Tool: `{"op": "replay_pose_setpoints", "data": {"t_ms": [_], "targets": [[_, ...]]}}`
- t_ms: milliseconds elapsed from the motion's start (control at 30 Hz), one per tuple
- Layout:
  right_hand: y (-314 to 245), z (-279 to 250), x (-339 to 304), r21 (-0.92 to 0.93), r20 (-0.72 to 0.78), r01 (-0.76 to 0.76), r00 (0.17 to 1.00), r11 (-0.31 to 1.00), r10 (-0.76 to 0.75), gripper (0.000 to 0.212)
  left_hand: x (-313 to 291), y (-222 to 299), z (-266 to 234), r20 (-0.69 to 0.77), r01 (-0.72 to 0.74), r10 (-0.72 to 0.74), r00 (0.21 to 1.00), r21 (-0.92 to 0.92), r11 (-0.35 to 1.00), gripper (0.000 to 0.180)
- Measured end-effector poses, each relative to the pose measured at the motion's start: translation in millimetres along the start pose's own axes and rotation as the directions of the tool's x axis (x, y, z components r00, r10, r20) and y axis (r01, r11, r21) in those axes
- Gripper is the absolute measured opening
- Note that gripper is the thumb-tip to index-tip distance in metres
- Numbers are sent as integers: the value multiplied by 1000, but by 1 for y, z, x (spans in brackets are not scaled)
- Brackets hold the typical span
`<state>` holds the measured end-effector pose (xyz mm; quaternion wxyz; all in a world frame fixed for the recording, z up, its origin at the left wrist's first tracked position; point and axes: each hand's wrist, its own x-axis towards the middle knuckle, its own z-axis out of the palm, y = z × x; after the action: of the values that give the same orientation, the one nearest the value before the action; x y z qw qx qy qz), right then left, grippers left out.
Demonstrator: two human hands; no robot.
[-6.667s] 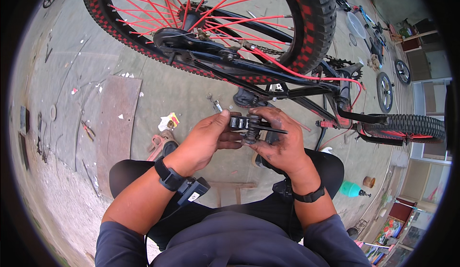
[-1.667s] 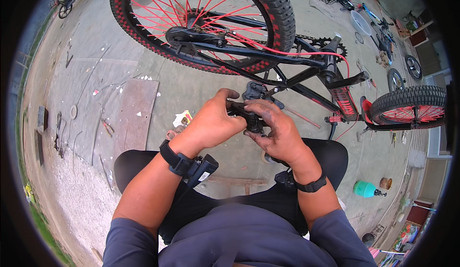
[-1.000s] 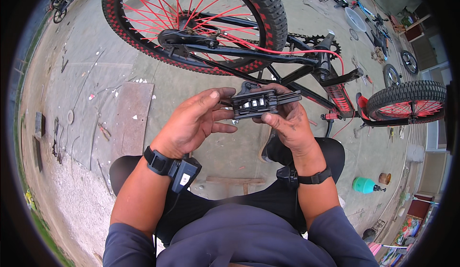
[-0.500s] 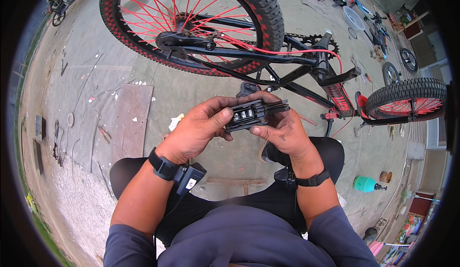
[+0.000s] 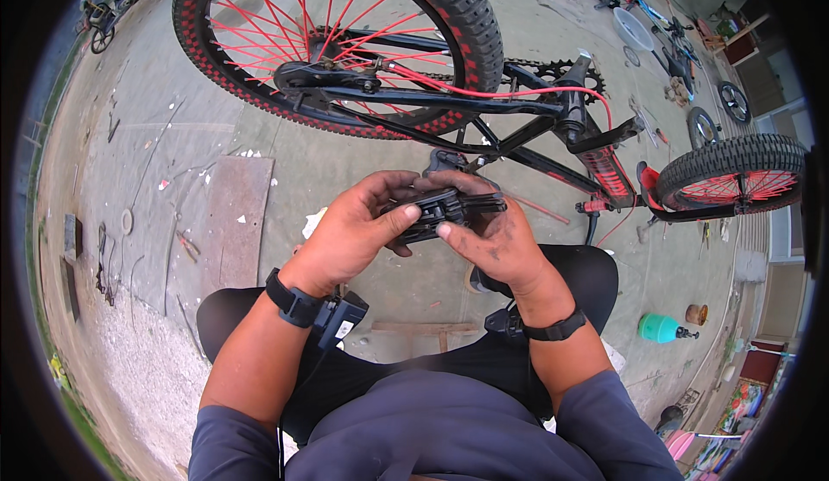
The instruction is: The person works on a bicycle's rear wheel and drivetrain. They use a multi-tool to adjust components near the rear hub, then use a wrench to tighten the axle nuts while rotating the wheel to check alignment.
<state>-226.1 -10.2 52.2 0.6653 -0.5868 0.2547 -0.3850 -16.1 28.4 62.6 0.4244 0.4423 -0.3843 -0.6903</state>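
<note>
Fingers [image 5: 402, 216] of the left hand [image 5: 341, 235] pinch one end of a dark, slotted piece [image 5: 439, 208], thumb on top; those of the right hand [image 5: 501, 243] grip its other end, holding it between both hands. Just beyond the fingertips is a black pedal [image 5: 444, 162]; farther off is the bicycle [image 5: 610, 175], its red-spoked wheel [image 5: 487, 45] beyond them.

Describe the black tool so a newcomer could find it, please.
Start at the red-spoked bicycle; in front of it are the left hand and right hand. Between them sits the black tool; unlike the black pedal beyond, it is gripped in both hands.
</note>
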Motion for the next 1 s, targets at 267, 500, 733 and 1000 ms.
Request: {"op": "replay_pose_setpoints", "data": {"t_ms": [267,500,733,1000], "targets": [[8,-1,3,41,-68,-63,995,997,66,28,2,-11,-2,-25,-20,21,999,43,999,49],[14,2,5,-2,-199,-74,977,997,72,24,-2,-16,7,-34,-266,316,948,463,846,46],[18,8,8,-21,-184,-41,982,999,37,22,3,-27,12,15,-363,639,769,833,418,30],[27,11,6,433,-261,-233,892,870,369,19,-2,-29,16,-226,-228,535,814,722,653,18]]}}
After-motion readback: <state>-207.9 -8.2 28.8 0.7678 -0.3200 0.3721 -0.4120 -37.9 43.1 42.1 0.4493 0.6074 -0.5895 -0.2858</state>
